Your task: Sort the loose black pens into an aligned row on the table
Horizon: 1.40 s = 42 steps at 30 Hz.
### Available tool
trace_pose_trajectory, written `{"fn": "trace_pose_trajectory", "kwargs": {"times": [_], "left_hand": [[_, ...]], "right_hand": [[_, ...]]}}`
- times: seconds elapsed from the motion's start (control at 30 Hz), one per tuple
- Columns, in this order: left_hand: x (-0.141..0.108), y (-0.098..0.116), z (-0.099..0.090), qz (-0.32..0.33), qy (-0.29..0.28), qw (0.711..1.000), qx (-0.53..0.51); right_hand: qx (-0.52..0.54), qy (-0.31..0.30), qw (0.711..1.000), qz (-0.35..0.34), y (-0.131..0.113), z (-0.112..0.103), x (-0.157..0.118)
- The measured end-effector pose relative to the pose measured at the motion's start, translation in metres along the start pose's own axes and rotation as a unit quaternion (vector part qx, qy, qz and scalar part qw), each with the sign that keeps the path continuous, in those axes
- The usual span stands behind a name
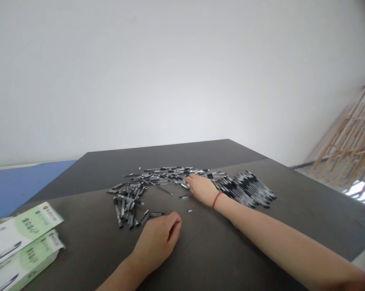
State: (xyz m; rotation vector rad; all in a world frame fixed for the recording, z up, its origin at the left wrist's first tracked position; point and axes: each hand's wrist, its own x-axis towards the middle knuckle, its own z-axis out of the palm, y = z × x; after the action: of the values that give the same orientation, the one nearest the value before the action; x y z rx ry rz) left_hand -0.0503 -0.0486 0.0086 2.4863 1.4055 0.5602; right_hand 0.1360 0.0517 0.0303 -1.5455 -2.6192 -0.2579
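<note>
My left hand (160, 239) rests low over the dark table with its fingers curled into a loose fist; whatever may be inside is hidden. Just beyond it lie small clear-and-black pen caps (152, 215). My right hand (201, 188), with a red cord at the wrist, reaches to the near edge of a loose heap of pen parts (170, 176). Its fingers bend down together onto the heap, and what they grip, if anything, cannot be made out. Right of that hand, assembled black-and-clear pens (246, 188) lie side by side in a row.
A jumbled pile of pen caps (129, 202) sits left of centre. Green-and-white pen boxes (25, 238) lie at the table's left. One small cap piece (189, 210) lies between my hands. Behind the table (158, 155) stands a white wall; a wooden rack (349, 133) is at the right.
</note>
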Motion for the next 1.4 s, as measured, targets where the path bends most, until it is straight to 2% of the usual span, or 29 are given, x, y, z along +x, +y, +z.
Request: {"fn": "trace_pose_trajectory", "kwargs": {"times": [0.17, 0.37, 0.43, 0.5, 0.57, 0.6, 0.7, 0.77, 0.87, 0.93, 0.97, 1.03, 1.2, 1.27, 1.4], "left_hand": [[-0.001, 0.000, 0.000, 0.007, 0.003, 1.000, 0.003], [-0.001, 0.002, 0.000, 0.004, 0.020, 1.000, -0.009], [-0.001, 0.001, 0.001, -0.005, 0.055, 0.998, -0.024], [0.000, 0.000, 0.001, -0.013, 0.121, 0.992, -0.045], [0.000, -0.001, 0.001, -0.008, 0.198, 0.978, -0.061], [-0.001, 0.000, 0.001, 0.000, 0.229, 0.971, -0.065], [-0.002, 0.001, 0.000, 0.025, 0.262, 0.963, -0.063], [-0.004, 0.001, -0.001, 0.035, 0.234, 0.970, -0.058], [-0.005, 0.001, -0.001, 0.035, 0.141, 0.988, -0.054], [-0.005, 0.001, 0.000, 0.022, 0.076, 0.996, -0.047], [-0.004, 0.001, 0.000, 0.014, 0.053, 0.998, -0.041], [-0.002, 0.001, 0.001, -0.005, 0.025, 0.999, -0.026], [0.000, 0.001, 0.005, -0.043, -0.014, 0.999, -0.001], [0.001, 0.001, 0.005, -0.046, -0.020, 0.999, 0.003], [0.001, 0.001, 0.003, -0.049, -0.029, 0.998, 0.006]], "right_hand": [[-0.022, -0.015, 1.000, -0.004, 0.014, 0.008, 0.030], [-0.016, 0.001, 0.999, -0.033, 0.015, 0.000, 0.027], [0.004, 0.032, 0.998, -0.046, 0.011, -0.009, 0.016], [0.076, 0.103, 0.990, -0.062, 0.005, -0.018, 0.000], [0.201, 0.186, 0.959, -0.074, -0.004, -0.027, -0.021], [0.265, 0.205, 0.939, -0.076, -0.009, -0.031, -0.031], [0.427, 0.199, 0.881, -0.048, -0.023, -0.034, -0.058], [0.527, 0.146, 0.837, -0.015, -0.031, -0.029, -0.067], [0.633, 0.037, 0.773, 0.009, -0.038, -0.014, -0.068], [0.651, -0.026, 0.759, 0.007, -0.036, -0.003, -0.066], [0.646, -0.047, 0.762, 0.003, -0.034, 0.000, -0.065], [0.613, -0.064, 0.787, -0.004, -0.026, 0.004, -0.064], [0.435, 0.029, 0.900, 0.004, -0.009, 0.001, -0.055], [0.367, 0.036, 0.930, 0.003, -0.009, -0.001, -0.043], [0.200, 0.001, 0.980, -0.017, -0.022, -0.001, -0.004]]}}
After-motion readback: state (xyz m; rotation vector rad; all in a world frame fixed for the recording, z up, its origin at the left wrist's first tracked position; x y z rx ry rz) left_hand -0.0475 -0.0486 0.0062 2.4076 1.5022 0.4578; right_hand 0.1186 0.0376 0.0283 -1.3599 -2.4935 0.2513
